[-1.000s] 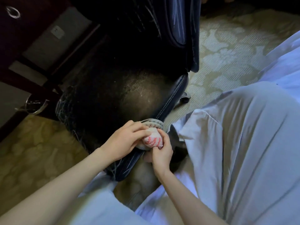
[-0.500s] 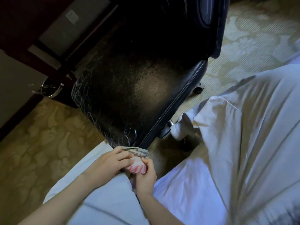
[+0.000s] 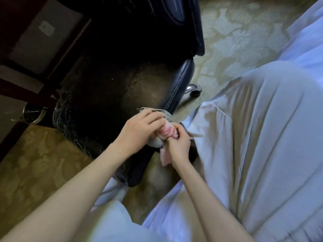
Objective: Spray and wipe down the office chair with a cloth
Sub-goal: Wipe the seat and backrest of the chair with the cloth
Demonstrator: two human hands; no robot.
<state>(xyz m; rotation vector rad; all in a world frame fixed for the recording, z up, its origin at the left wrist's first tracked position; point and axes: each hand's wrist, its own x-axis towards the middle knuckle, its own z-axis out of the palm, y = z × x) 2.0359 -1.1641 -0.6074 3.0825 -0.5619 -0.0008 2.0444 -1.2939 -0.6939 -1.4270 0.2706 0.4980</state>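
While the cloth [image 3: 165, 132] is held bunched between both hands, the step in hand is judged to be the readying of the cloth for a wipe, not the wipe itself.

In the head view, the cloth is found at the near rim of the chair seat [image 3: 122, 88], toward five o'clock of the seat's middle. Its grey hem is laid over the stitched edge and its red-striped part is turned upward. The left hand [image 3: 139, 130] is laid over the cloth from nine o'clock, with its fingers curled down round the bundle. The right hand [image 3: 178, 145] is set at four o'clock of the cloth, with thumb and fingers pinched on the striped fold, and a loose tail is seen hanging below it. No spray bottle is seen.

A dull, speckled patch is seen on the seat at twelve o'clock of the hands; whether it is dust or spray cannot be told. For the next move, a flat face of the cloth is judged to be needed, pressed to the leather and drawn across that patch or along the rim.

Round about, the chair back [image 3: 174, 13] is seen at twelve o'clock, and a chrome foot [image 3: 192, 89] of the base at two o'clock of the cloth. A bin [image 3: 33, 113] is set by a dark desk [image 3: 17, 86] at nine o'clock, below a wall socket [image 3: 46, 28]. Patterned carpet [image 3: 236, 41] is spread beneath. Pale fabric [image 3: 262, 137] is bunched at three o'clock, just beside the right hand, and the sweep on that side may be crowded by it.
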